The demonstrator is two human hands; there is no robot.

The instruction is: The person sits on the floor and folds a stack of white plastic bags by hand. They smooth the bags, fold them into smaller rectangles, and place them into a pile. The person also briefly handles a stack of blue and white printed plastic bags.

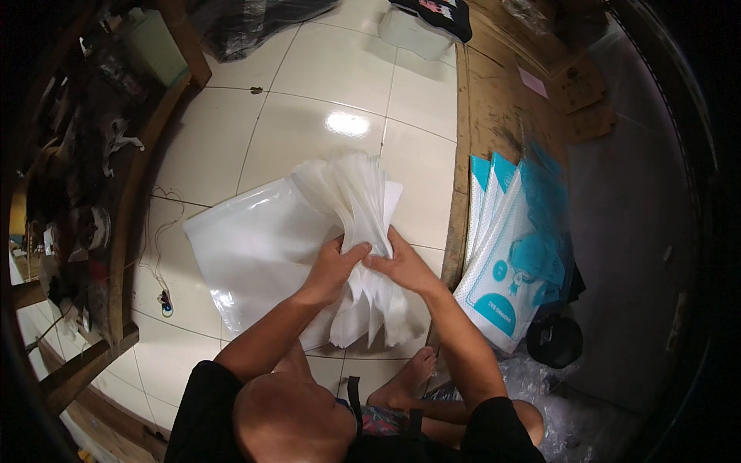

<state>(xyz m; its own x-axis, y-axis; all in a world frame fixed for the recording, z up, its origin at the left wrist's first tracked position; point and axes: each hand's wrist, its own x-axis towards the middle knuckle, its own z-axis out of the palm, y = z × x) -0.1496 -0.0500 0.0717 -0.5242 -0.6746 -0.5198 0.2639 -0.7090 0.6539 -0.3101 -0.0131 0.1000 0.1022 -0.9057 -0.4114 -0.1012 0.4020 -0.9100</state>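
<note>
A thick bundle of white translucent plastic bags (351, 197) is gripped at its middle by both hands, fanning out above and below them. My left hand (333, 266) clasps the bundle from the left, thumb on top. Pressing on it from the right is my right hand (405, 262). Under the bundle a large clear plastic bag (247, 255) lies flat on the white tiled floor (309, 108).
A stack of white and teal printed pouches (513, 255) leans on the wooden platform (494, 100) at right. A black round object (554, 341) sits below them. A wooden shelf (123, 224) with clutter runs along the left. My bare foot (405, 382) rests near the bundle.
</note>
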